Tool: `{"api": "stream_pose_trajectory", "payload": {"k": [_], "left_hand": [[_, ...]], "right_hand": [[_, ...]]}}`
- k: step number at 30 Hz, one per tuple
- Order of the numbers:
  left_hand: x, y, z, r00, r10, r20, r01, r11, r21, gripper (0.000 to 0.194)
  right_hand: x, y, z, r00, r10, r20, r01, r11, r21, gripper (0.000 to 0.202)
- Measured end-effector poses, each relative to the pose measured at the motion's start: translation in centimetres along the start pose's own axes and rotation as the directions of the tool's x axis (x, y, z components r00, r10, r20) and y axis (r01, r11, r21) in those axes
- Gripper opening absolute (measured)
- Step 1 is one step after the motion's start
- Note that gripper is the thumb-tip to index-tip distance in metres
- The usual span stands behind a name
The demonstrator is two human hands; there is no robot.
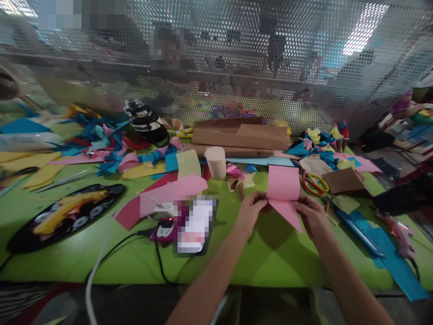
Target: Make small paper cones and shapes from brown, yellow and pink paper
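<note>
Between my two hands is a piece of pink paper [283, 184], bent across its middle, its upper part standing up and its lower part tapering to a point at the right. My left hand [251, 208] pinches the left end of the bend. At the opposite end, my right hand [310, 213] pinches the paper between thumb and fingers. Both hands are just above the green table [270, 257]. Behind the paper, to the left, a pale paper roll [215, 163] stands upright beside a bunched pink scrap [234, 171].
Left of my arms lie a phone [196, 225], a purple power adapter [164, 230] with cables, and a black tray [67, 216] holding a yellow glue gun [71, 210]. At the right are blue paper strips [389, 253] and a pink glue gun [401, 234]. Folded cardboard [240, 135] lies behind.
</note>
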State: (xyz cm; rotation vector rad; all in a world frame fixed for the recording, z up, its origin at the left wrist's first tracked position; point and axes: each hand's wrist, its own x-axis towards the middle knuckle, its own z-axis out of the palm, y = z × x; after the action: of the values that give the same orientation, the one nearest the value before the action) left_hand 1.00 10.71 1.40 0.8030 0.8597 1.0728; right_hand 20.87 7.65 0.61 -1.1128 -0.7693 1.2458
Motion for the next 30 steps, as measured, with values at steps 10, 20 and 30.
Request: {"api": "stream_pose_trajectory", "payload": {"k": [10,20,30], "left_hand": [[0.3,-0.5,0.1,0.994,0.050,0.100,-0.052,0.999,0.015,0.026],[0.7,-0.8,-0.5,0.990,0.133,-0.052,-0.119,0.968,0.222,0.021],[0.6,-0.8,-0.3,0.989,0.150,-0.020,-0.143,0.968,0.207,0.018]], "right_hand": [[-0.1,-0.8,-0.2,0.999,0.049,0.005,-0.049,0.996,0.074,0.023],[0.2,-0.1,-0.8,0.996,-0.035,0.081,0.041,0.996,-0.078,0.024],[-0.2,0.0,0.0,0.994,-0.110,0.006,0.109,0.977,-0.183,0.023]]}}
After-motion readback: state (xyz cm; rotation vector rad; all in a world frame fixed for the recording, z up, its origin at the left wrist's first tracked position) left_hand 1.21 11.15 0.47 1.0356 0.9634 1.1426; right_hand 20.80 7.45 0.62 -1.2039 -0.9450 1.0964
